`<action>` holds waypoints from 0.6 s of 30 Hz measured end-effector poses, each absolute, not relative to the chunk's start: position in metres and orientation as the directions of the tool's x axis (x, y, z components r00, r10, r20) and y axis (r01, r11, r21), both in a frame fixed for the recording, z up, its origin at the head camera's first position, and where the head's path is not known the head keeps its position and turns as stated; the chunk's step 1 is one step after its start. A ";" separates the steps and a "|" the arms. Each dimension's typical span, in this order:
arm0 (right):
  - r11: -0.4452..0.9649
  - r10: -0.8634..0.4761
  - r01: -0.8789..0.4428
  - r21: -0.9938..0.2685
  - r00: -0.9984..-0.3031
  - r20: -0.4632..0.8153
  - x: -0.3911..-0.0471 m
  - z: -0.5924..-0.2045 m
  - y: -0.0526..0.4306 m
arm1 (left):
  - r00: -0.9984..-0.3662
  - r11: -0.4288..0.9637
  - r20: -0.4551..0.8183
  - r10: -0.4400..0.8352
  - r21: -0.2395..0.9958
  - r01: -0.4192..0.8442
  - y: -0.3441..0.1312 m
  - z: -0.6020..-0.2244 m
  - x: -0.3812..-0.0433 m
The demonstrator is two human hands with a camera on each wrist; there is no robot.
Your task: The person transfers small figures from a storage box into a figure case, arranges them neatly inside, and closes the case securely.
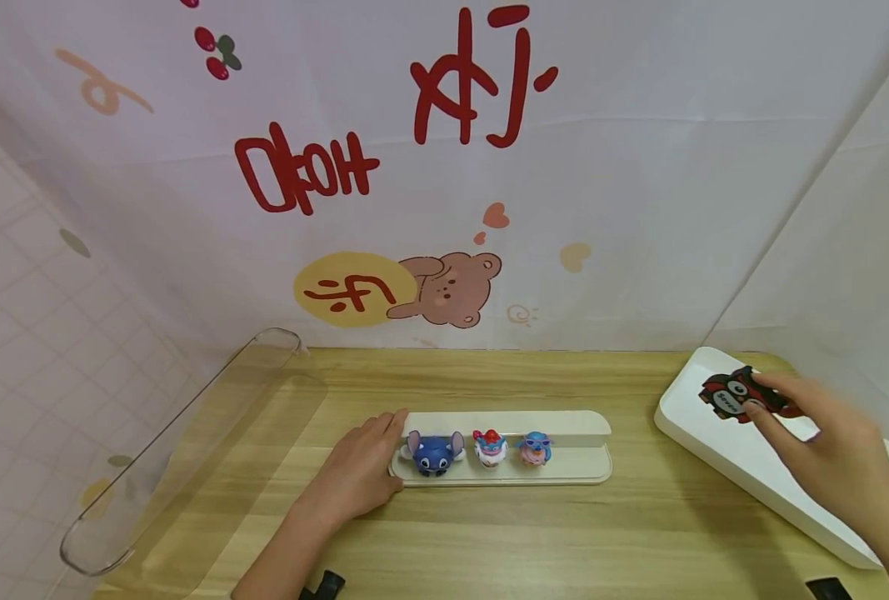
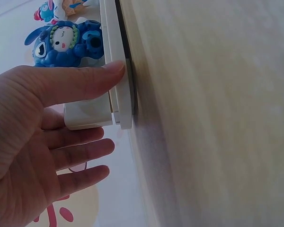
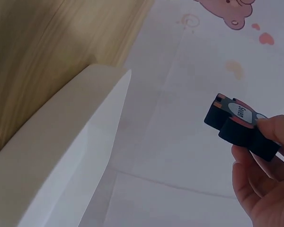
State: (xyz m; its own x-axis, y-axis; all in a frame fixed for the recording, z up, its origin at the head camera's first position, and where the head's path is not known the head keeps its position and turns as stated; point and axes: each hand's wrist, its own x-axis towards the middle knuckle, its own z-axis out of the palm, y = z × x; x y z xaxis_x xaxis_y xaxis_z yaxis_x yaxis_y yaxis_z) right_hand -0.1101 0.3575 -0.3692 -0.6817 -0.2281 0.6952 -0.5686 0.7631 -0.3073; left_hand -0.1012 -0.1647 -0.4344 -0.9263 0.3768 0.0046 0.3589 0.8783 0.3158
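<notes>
My left hand (image 1: 362, 462) holds the left end of a white two-step display stand (image 1: 504, 422). In the left wrist view its thumb presses the front edge, and the other fingers reach round behind the end. Along the lower step stand a blue big-eared figurine (image 1: 433, 457), a small one with a red top (image 1: 491, 448) and a blue one with sunglasses (image 1: 536, 450). Between thumb and fingers, my right hand (image 1: 834, 442) pinches a black and red owl-shaped block (image 3: 241, 125) with "Seven" on its white belly. That block is over a long white box (image 1: 759, 483) at the right.
A long clear plastic cover (image 1: 162, 435) stands at the left of the wooden table (image 1: 504, 542). White printed sheeting (image 1: 624, 192) rises along the table's back and sides. Black parts of the wrist gear (image 1: 329, 586) show at the bottom edge.
</notes>
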 end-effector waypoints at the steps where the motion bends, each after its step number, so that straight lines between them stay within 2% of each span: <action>1: 0.754 -0.237 -0.582 -0.305 -0.674 0.699 -0.110 -0.370 0.355 | -0.927 0.878 0.006 0.376 0.316 0.359 -0.165 -0.435 -0.101; 11: 0.717 -0.267 -0.626 -0.305 -0.652 0.709 -0.109 -0.374 0.331 | -0.930 0.883 0.002 0.368 0.313 0.350 -0.165 -0.436 -0.102; 18: 0.687 -0.297 -0.672 -0.276 -0.607 0.737 -0.111 -0.374 0.315 | -0.932 0.883 -0.003 0.362 0.322 0.342 -0.164 -0.435 -0.102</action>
